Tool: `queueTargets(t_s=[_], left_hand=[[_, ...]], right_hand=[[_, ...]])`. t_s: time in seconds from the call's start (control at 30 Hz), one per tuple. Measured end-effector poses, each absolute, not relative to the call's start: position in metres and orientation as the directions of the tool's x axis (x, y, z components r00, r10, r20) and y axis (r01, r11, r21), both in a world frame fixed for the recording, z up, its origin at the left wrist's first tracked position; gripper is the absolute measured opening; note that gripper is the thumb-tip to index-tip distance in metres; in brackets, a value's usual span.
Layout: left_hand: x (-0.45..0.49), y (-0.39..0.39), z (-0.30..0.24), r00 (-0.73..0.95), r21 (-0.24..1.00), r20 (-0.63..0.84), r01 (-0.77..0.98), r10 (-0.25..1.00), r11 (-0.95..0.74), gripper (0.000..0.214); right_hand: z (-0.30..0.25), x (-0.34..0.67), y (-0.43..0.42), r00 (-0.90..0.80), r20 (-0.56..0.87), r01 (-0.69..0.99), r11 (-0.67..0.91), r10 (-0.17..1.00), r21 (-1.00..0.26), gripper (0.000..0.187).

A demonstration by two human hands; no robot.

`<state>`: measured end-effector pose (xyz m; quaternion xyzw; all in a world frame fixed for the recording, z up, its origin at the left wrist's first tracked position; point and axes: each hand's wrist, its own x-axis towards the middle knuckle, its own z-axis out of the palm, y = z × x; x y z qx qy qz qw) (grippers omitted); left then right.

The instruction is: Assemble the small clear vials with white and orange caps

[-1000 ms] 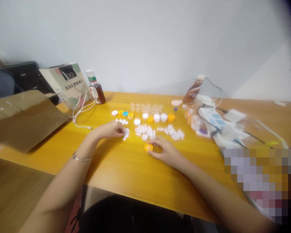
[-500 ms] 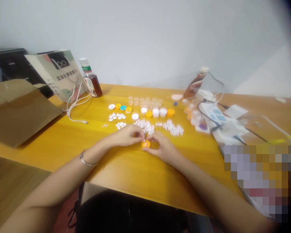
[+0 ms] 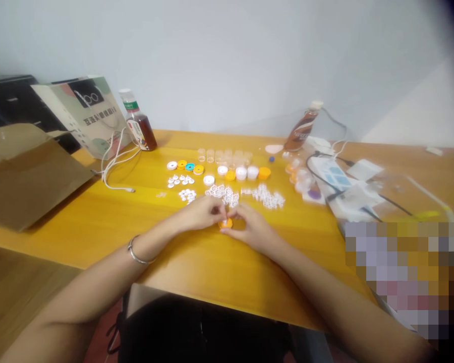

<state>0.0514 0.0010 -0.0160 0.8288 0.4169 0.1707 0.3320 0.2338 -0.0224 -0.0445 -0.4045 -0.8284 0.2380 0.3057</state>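
Note:
An orange round cap (image 3: 224,226) lies on the table in front of me, with its hollow side facing up. My right hand (image 3: 251,225) steadies it, thumb at the near edge and fingers at the far edge. My left hand (image 3: 204,213) reaches over the cap in a pinch, fingertips at its middle. A small white piece shows at those fingertips, too blurred to make out in detail. Just beyond the hands are white ring-like parts (image 3: 223,193) in a loose heap. A second heap of small white parts (image 3: 269,196) lies to its right.
Small white discs (image 3: 180,180) sit at left, below coloured caps (image 3: 189,167). More caps (image 3: 241,174) and clear cups (image 3: 219,156) stand farther back. Bottles (image 3: 142,126), white cables (image 3: 117,166), a paper bag (image 3: 93,116) and a power strip (image 3: 333,176) surround the work area.
My left fingertips have dipped slightly into the middle of the orange cap. My right hand keeps its hold on the cap. The whole view has shifted a little.

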Motion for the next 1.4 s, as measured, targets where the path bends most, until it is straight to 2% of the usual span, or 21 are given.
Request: queueTargets(t_s=[0.2, 0.43, 0.53, 0.63, 0.73, 0.83, 0.93, 1.0, 1.2, 1.4], left_hand=[[0.055, 0.000, -0.023, 0.545, 0.678, 0.059, 0.593, 0.836, -0.434, 0.007], [0.055, 0.005, -0.031, 0.519, 0.751, 0.004, 0.563, 0.855, -0.346, 0.008], [0.051, 0.003, -0.017, 0.538, 0.770, 0.035, 0.523, 0.842, -0.366, 0.009], [0.035, 0.004, 0.004, 0.499, 0.721, 0.159, 0.531, 0.852, -0.445, 0.012], [0.010, 0.011, 0.019, 0.441, 0.601, 0.224, 0.640, 0.869, -0.479, 0.012], [-0.015, 0.019, 0.022, 0.463, 0.468, 0.108, 0.757, 0.880, -0.456, 0.012], [-0.027, 0.022, 0.020, 0.497, 0.420, -0.092, 0.805, 0.863, -0.419, 0.015], [-0.028, 0.021, 0.018, 0.493, 0.392, -0.156, 0.826, 0.856, -0.404, 0.020], [-0.017, 0.019, 0.013, 0.409, 0.303, -0.248, 0.894, 0.878, -0.330, 0.026], [-0.013, 0.018, 0.011, 0.387, 0.292, -0.248, 0.904, 0.888, -0.312, 0.023]], right_hand=[[-0.045, 0.234, -0.022, -0.480, 0.320, 0.504, 0.556, 0.817, -0.661, 0.019], [-0.044, 0.233, -0.022, -0.481, 0.310, 0.514, 0.550, 0.820, -0.658, 0.019], [-0.044, 0.233, -0.022, -0.474, 0.308, 0.513, 0.544, 0.825, -0.664, 0.020], [-0.042, 0.234, -0.023, -0.468, 0.303, 0.522, 0.536, 0.830, -0.663, 0.022], [-0.041, 0.233, -0.024, -0.457, 0.296, 0.534, 0.524, 0.839, -0.663, 0.024], [-0.040, 0.234, -0.024, -0.448, 0.285, 0.535, 0.509, 0.848, -0.675, 0.026], [-0.039, 0.235, -0.024, -0.452, 0.279, 0.532, 0.507, 0.847, -0.678, 0.030], [-0.040, 0.236, -0.024, -0.469, 0.282, 0.526, 0.522, 0.837, -0.672, 0.031], [-0.039, 0.241, -0.024, -0.532, 0.302, 0.480, 0.576, 0.791, -0.662, 0.031], [-0.037, 0.241, -0.024, -0.558, 0.297, 0.470, 0.590, 0.775, -0.656, 0.029]])
